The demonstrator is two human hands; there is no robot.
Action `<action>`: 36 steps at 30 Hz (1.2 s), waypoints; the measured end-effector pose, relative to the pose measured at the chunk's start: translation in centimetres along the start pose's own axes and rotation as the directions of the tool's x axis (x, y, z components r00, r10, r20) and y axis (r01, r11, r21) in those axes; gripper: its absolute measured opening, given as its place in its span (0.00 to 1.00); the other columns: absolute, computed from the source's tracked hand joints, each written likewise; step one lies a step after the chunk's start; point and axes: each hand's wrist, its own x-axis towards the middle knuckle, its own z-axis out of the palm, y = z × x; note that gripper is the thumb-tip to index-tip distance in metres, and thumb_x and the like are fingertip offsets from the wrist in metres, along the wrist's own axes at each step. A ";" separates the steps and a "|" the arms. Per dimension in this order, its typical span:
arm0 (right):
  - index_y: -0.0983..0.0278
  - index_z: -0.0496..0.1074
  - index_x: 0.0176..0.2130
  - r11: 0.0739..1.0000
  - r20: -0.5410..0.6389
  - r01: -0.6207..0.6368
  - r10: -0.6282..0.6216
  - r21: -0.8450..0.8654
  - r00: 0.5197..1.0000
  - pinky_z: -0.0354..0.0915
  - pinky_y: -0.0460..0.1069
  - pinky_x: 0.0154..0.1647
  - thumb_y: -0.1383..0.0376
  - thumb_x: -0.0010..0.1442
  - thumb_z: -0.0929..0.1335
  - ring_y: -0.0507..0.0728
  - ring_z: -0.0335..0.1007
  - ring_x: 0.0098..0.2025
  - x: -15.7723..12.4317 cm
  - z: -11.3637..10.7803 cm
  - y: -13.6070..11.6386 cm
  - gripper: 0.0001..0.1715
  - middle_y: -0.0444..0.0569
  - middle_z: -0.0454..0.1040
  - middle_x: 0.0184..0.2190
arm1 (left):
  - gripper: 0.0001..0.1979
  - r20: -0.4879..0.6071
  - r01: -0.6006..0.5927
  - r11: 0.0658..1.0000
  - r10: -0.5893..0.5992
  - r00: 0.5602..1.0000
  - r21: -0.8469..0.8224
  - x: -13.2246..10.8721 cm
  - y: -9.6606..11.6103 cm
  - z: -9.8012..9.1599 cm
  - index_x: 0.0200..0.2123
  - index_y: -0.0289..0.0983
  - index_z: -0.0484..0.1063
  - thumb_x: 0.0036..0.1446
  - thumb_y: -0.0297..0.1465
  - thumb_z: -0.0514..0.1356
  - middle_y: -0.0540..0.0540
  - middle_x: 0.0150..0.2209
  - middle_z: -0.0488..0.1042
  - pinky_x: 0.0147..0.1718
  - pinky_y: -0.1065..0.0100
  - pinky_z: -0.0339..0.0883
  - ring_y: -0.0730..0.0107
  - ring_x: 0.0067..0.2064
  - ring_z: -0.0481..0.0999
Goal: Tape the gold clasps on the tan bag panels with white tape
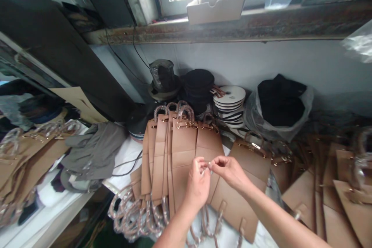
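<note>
My left hand is closed, its fingers curled around something small and partly see-through that I cannot make out. Close against it, my right hand pinches at the same spot with thumb and forefinger. Both hands are held above tan leather bag panels, which lie overlapped in a row. The panels carry gold-coloured metal fittings and curved handles wrapped in clear plastic. Another tan bag panel lies beneath my right hand, with more wrapped handles at the near edge of the row.
White spools are stacked by the wall, beside a clear plastic bag of black material and dark rolls. A grey garment and more tan panels lie left; others lie right. A cardboard box stands on the sill.
</note>
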 end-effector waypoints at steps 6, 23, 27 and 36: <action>0.64 0.77 0.27 0.979 -0.091 0.144 -0.158 -0.145 0.983 0.60 0.48 0.33 0.56 0.56 0.71 0.54 0.65 0.30 -1.2 0.0 -0.6 0.14 0.45 0.71 0.26 | 0.10 0.077 0.039 0.999 -0.040 0.996 0.008 0.1 0.7 -0.7 0.38 0.38 0.75 0.63 0.37 0.59 0.46 0.35 0.78 0.38 0.68 0.66 0.65 0.36 0.75; 0.61 0.78 0.32 0.946 -0.110 0.298 -0.285 0.129 0.952 0.63 0.49 0.41 0.55 0.59 0.74 0.55 0.68 0.37 6.7 2.6 -4.5 0.12 0.45 0.74 0.33 | 0.14 0.155 0.461 0.611 -0.486 0.860 -0.644 4.6 0.0 -3.5 0.31 0.36 0.68 0.45 0.36 0.68 0.58 0.20 0.60 0.14 0.77 0.35 0.84 0.17 0.52; 0.61 0.79 0.36 0.876 -0.129 0.080 -0.020 0.477 0.991 0.66 0.50 0.41 0.52 0.51 0.78 0.55 0.70 0.37 12.6 4.0 -2.4 0.18 0.46 0.77 0.35 | 0.11 0.036 0.321 0.848 -0.338 0.940 -0.421 6.6 0.1 -5.4 0.33 0.36 0.72 0.54 0.38 0.65 0.51 0.27 0.71 0.16 0.78 0.48 0.81 0.20 0.60; 0.63 0.77 0.36 0.709 -0.156 -0.021 0.185 0.705 0.970 0.63 0.46 0.27 0.54 0.41 0.81 0.51 0.67 0.26 18.1 7.1 0.6 0.25 0.42 0.74 0.24 | 0.12 0.056 0.056 0.996 -0.053 0.997 -0.066 13.6 1.4 -8.6 0.31 0.36 0.74 0.58 0.40 0.62 0.38 0.69 0.58 0.26 0.70 0.73 0.52 0.53 0.75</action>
